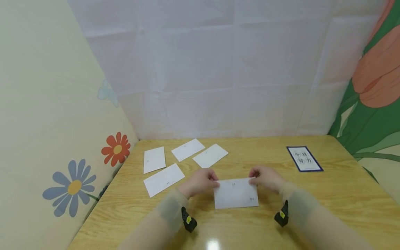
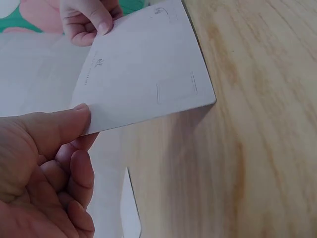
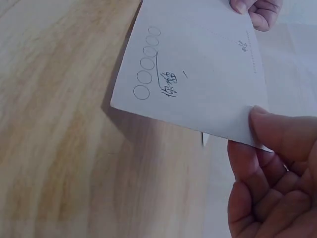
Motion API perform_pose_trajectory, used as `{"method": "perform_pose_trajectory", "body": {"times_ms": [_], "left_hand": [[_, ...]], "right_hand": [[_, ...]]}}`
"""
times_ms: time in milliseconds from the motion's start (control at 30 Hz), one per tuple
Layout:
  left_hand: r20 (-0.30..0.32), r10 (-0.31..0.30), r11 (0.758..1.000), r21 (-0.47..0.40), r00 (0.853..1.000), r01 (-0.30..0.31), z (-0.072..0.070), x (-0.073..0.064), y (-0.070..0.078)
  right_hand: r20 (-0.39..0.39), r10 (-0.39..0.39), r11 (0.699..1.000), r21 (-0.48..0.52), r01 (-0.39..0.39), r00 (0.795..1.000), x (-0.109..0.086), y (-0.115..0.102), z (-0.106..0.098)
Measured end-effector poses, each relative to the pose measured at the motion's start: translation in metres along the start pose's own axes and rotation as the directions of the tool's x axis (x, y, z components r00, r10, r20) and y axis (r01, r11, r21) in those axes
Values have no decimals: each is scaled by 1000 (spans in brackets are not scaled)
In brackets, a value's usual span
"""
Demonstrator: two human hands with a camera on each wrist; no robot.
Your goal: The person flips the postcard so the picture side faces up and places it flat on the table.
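Observation:
A white postcard is held up by its two far corners over the near middle of the table. My left hand pinches one corner between thumb and fingers; my right hand pinches the other. In the left wrist view, the postcard shows an outlined stamp box and small print. Seen from the right wrist, the postcard has a row of printed circles and some handwriting. Its lower edge tilts toward me, and its underside is hidden.
To the left on the wooden table lie several white cards, among them one card near my left hand and another card behind it. A blue-bordered card with large characters lies at the far right. A white cloth hangs behind.

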State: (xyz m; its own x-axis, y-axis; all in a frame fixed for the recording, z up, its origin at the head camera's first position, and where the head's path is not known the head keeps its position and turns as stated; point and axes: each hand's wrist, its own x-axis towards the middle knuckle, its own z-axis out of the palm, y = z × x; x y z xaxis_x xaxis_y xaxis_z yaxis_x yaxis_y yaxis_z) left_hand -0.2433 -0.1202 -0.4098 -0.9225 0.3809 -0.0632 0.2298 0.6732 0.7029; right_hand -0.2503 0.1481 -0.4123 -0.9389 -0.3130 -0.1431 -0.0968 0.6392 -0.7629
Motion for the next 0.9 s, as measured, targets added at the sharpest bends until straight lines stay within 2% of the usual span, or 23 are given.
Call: {"method": "perform_pose_trajectory", "body": {"times_ms": [167,467,567,633,700,767,833,900], "left_hand": [[-20,12,1000,-10,1000,-12,-8,0,7],[-66,59,996,64,996,-55,-15,-2,12],[-76,93,991,107,993,-85,-16,-4,14],[-87,138,980,154,987,-124,-17,-4,14],[-100,198,958,228,975,-172,-17,-5,14],[-109,273,917,329,956,-224,-17,-6,14],[-110,349,860,433,931,-271,-16,-7,13],[-100,398,798,528,912,-291,-15,-8,12]], "right_hand": [[-9,-53,998,15,53,999,-2,-5,-8],[-60,-138,990,-33,137,989,-6,-12,-13],[-87,-186,981,-68,181,979,-8,-13,-12],[-107,-231,970,-105,221,967,-9,-14,-12],[-124,-286,952,-152,267,950,-10,-14,-11],[-131,-351,924,-207,321,927,-11,-14,-10],[-126,-435,879,-272,390,892,-10,-12,-8],[-106,-515,823,-338,456,851,-10,-9,-7]]}}
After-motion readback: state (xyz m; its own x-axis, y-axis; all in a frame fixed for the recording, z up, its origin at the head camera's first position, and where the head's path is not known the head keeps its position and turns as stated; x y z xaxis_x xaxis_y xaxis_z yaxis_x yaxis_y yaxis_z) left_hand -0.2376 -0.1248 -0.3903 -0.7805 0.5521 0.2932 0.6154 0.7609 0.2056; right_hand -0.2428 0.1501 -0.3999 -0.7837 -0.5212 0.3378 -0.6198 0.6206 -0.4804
